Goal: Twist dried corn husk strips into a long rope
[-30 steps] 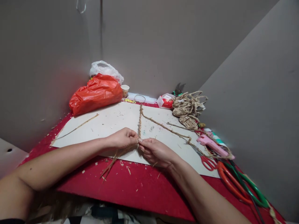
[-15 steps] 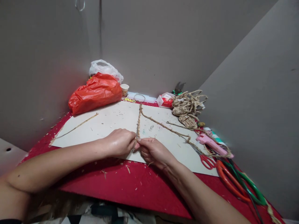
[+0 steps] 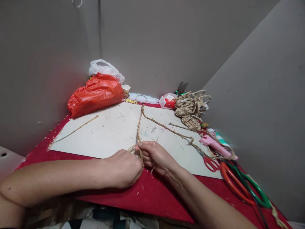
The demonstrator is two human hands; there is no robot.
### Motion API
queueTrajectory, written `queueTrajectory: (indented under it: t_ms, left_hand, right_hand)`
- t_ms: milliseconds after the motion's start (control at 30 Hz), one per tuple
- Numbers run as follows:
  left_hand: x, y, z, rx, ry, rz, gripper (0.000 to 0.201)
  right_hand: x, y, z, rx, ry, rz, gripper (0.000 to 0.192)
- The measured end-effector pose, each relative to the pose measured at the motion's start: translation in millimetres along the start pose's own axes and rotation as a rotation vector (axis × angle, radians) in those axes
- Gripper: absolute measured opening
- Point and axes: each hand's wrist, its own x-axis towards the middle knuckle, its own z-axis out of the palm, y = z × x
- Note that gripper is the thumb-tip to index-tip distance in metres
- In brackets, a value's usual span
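A brown twisted fibre cord (image 3: 138, 124) runs from the middle of the white board (image 3: 114, 127) toward me. At its near end my right hand (image 3: 156, 156) pinches it between thumb and forefinger. Just below and to the left, my left hand (image 3: 127, 168) is closed in a fist around loose strands of the same cord, some of which loop out above the knuckles. The ends inside the fist are hidden. From the cord's far end a second length (image 3: 164, 126) slants right across the board.
Red scissors (image 3: 211, 163), a pink glue gun (image 3: 216, 148), large orange-and-green-handled shears (image 3: 235, 184) and cord bundles (image 3: 190, 106) line the right side. An orange plastic bag (image 3: 95, 95) and a paper cup (image 3: 125, 91) stand at the back left. One thin strand (image 3: 76, 129) lies on the left.
My left hand has moved down toward me, drawing strands out from the pinch point. The right hand stays almost where it was, still pinching the cord. The view has shifted slightly.
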Motion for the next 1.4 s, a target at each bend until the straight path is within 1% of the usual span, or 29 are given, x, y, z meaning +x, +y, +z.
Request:
queueTrajectory:
  t_ms: [33, 67, 100, 167, 200, 233, 267, 300, 333, 367, 400, 467, 533, 633, 700, 800, 867, 967, 1000, 1067, 1100, 1133, 1200, 1233, 1300, 1400]
  left_hand:
    - [0.9, -3.7, -5.0, -0.087, 0.017, -0.014, 0.027]
    - [3.1, -9.0, -9.5, -0.180, 0.072, -0.053, 0.031]
    - [6.5, -15.3, -12.7, -0.277, 0.160, -0.111, 0.033]
    - [15.7, -28.2, -13.8, -0.479, 0.386, -0.235, 0.028]
    - [20.7, -33.3, -11.5, -0.614, 0.452, -0.265, 0.024]
    - [25.5, -37.0, -7.6, -0.773, 0.450, -0.281, 0.021]
    - [29.6, -39.2, -2.6, -0.947, 0.377, -0.290, 0.021]
    - [33.0, -40.0, 2.6, -1.106, 0.278, -0.306, 0.023]
    - [35.4, -40.1, 7.5, -1.231, 0.188, -0.316, 0.025]
    - [37.0, -39.8, 11.5, -1.309, 0.130, -0.317, 0.026]
    - [37.8, -39.8, 14.3, -1.339, 0.112, -0.305, 0.027]
    - [38.1, -41.7, 16.1, -1.295, 0.146, -0.250, 0.027]
    - [37.7, -46.4, 15.2, -1.204, 0.173, -0.195, 0.026]
    - [38.0, -54.8, 15.8, -1.103, 0.159, -0.153, 0.029]
    - [39.0, -58.6, 19.5, -1.067, 0.142, -0.133, 0.030]
    - [40.6, -60.4, 27.2, -1.017, 0.194, -0.174, 0.026]
    - [41.4, -59.7, 31.7, -0.976, 0.254, -0.229, 0.024]
    - [42.2, -58.5, 36.7, -0.923, 0.289, -0.255, 0.021]
    - [42.5, -58.4, 38.3, -0.907, 0.280, -0.262, 0.020]
    - [43.0, -59.4, 40.7, -0.858, 0.261, -0.271, 0.019]
    - [43.0, -60.3, 41.4, -0.828, 0.262, -0.280, 0.019]
    - [42.7, -61.3, 41.4, -0.810, 0.237, -0.259, 0.018]
    - [41.4, -62.8, 39.3, -0.765, 0.184, -0.255, 0.019]
    - [40.8, -63.2, 37.4, -0.737, 0.176, -0.241, 0.019]
    - [41.0, -63.5, 33.9, -0.672, 0.171, -0.218, 0.020]
    - [48.6, -64.8, 35.7, -0.596, 0.107, -0.214, 0.016]
  right_hand:
    - [-0.2, -1.0, -0.8, 0.013, -0.006, 0.001, 0.021]
    - [-0.5, -2.1, -1.6, 0.029, -0.015, 0.001, 0.022]
    - [-0.8, -3.3, -2.2, 0.044, -0.027, 0.002, 0.022]
    - [-1.5, -5.4, -3.2, 0.061, -0.059, 0.010, 0.022]
    - [-1.7, -6.3, -3.6, 0.061, -0.074, 0.016, 0.021]
    - [-1.9, -7.0, -3.9, 0.055, -0.088, 0.022, 0.021]
    - [-1.9, -7.6, -4.3, 0.046, -0.100, 0.023, 0.021]
    - [-1.7, -8.0, -4.9, 0.033, -0.104, 0.020, 0.021]
    - [-1.5, -8.3, -5.7, 0.016, -0.107, 0.016, 0.022]
    - [-1.3, -8.6, -6.7, -0.007, -0.110, 0.014, 0.023]
    - [-1.0, -9.1, -8.0, -0.037, -0.114, 0.015, 0.023]
    - [-0.8, -10.3, -11.0, -0.126, -0.126, 0.025, 0.025]
    - [-0.8, -11.9, -14.3, -0.266, -0.118, -0.002, 0.026]
    - [-1.3, -14.8, -17.4, -0.615, -0.045, -0.133, 0.026]
    - [-1.7, -16.7, -17.5, -0.846, -0.001, -0.203, 0.025]
    - [-2.7, -19.5, -16.2, -1.046, 0.034, -0.226, 0.029]
    - [-4.5, -22.5, -16.8, -1.109, 0.051, -0.230, 0.034]
    - [-9.6, -30.6, -21.5, -1.163, 0.068, -0.235, 0.043]
    - [-11.3, -34.6, -23.6, -1.192, 0.117, -0.237, 0.044]
    - [-12.7, -44.7, -26.0, -1.214, 0.297, -0.246, 0.043]
    - [-11.9, -50.6, -25.1, -1.214, 0.369, -0.250, 0.042]
    - [-9.6, -57.0, -21.9, -1.197, 0.434, -0.265, 0.043]
    - [-1.0, -69.9, -6.1, -1.165, 0.506, -0.313, 0.044]
    - [5.5, -75.7, 6.9, -1.161, 0.509, -0.340, 0.043]
    - [23.4, -84.5, 41.2, -1.201, 0.450, -0.371, 0.038]
    - [65.4, -84.9, 97.4, -1.339, 0.273, -0.313, 0.023]
